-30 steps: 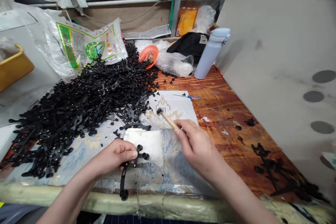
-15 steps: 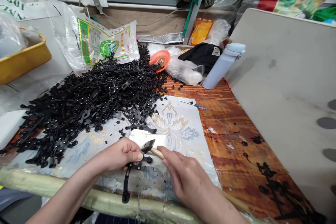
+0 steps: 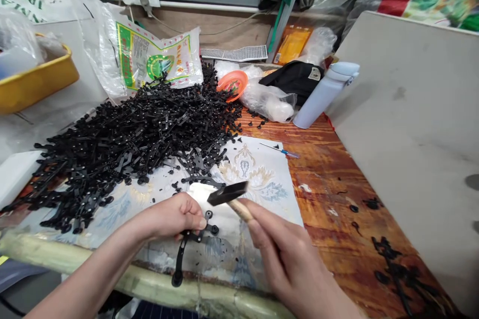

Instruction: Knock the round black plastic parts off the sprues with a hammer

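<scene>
My left hand (image 3: pixel 179 219) pinches a black plastic linkage piece (image 3: pixel 180 261) with round knobs at its ends. One of its arms hangs down over the padded table edge. In my right hand (image 3: pixel 284 244) is a hammer (image 3: pixel 228 193), gripped by its wooden handle near the dark head. The hammer head is raised just above and to the right of the linkage, apart from it. Beneath both lies a white block (image 3: pixel 204 193), partly hidden by the hammer and my left hand. A large heap of similar black pieces (image 3: pixel 138 129) spreads behind my left hand.
A patterned cloth (image 3: pixel 262 179) covers part of the wooden table (image 3: pixel 318 174). A blue screwdriver (image 3: pixel 288 152) lies at its right edge. Behind stand a pale blue bottle (image 3: pixel 325 94) and an orange plate (image 3: pixel 234 84). Black scraps (image 3: pixel 389 259) lie at right, beside a grey panel (image 3: pixel 411 109).
The hammer has lifted away from the linkage piece, up and to the right, with my right hand. My left hand keeps its hold. The whole view has shifted slightly.
</scene>
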Tool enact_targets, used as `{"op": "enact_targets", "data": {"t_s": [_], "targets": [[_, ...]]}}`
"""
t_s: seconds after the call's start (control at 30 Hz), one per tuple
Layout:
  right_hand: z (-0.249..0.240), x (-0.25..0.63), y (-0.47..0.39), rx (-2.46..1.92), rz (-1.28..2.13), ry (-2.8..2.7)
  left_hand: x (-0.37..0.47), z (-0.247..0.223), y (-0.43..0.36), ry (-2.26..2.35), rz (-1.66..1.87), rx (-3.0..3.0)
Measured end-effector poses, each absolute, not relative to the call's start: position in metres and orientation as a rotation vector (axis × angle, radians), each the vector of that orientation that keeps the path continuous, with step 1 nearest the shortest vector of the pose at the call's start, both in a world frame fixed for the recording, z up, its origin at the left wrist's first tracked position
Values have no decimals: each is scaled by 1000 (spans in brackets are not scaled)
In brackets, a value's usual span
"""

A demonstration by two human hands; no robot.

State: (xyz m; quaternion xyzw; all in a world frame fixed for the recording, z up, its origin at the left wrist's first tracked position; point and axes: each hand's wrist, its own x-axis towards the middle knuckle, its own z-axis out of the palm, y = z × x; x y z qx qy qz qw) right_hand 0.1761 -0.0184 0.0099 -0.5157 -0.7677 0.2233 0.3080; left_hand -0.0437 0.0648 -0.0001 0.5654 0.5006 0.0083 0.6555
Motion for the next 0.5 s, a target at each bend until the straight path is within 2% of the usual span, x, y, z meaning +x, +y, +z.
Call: {"op": "enact_targets", "data": {"t_s": [0.13, 0.37, 0.5], "targets": [[4, 175, -20, -1282, 510, -2000, -43, 1, 66, 1117, 33, 1258], [-6, 183, 8, -1712, 456, -1789, -50, -3, 66, 1065, 45, 1239], [1, 174, 13, -1682, 782, -1785, -55, -8, 65, 1016, 85, 1205]]}}
